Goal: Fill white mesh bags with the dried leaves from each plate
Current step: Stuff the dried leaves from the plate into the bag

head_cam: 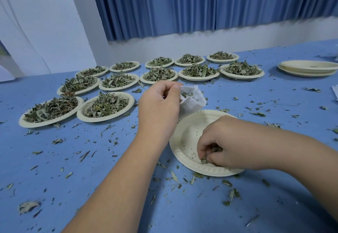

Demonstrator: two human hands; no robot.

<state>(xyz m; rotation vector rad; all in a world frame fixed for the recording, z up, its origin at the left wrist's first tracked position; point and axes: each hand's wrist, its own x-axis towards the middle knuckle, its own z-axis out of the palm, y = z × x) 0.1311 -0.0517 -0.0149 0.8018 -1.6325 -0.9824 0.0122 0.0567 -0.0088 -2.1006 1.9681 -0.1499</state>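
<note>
A: From the head view, what do we see of the hands?

B: We see both bare forearms reaching over a blue table (91, 159). The left hand (159, 108) is raised, back towards us, wrist bent. Its thumb and fingers (176, 88) are pinched on the top edge of a white mesh bag (193, 102), holding the mouth apart.

A: And the right hand (223, 141)?

B: It comes in from the right, palm down, low inside a pale plate (184, 133). Its fingertips are bunched together, clamped on a small clump of dried leaves (204, 159) at the plate's near edge.

A: What do we see in the containers?

B: The bag hangs just past the plate's far rim, and a few green leaves show inside its mouth. We cannot tell whether the bag touches the rim. The plate under the right hand holds only crumbs and that last clump.

A: And further off?

B: Twelve heaped plates (102, 119) of the same leaves sit in rows at the back left. A stack of empty plates (307, 68) stands well apart at the far right. Loose leaf scraps (174, 177) litter the table. A blue curtain (182, 3) hangs behind.
</note>
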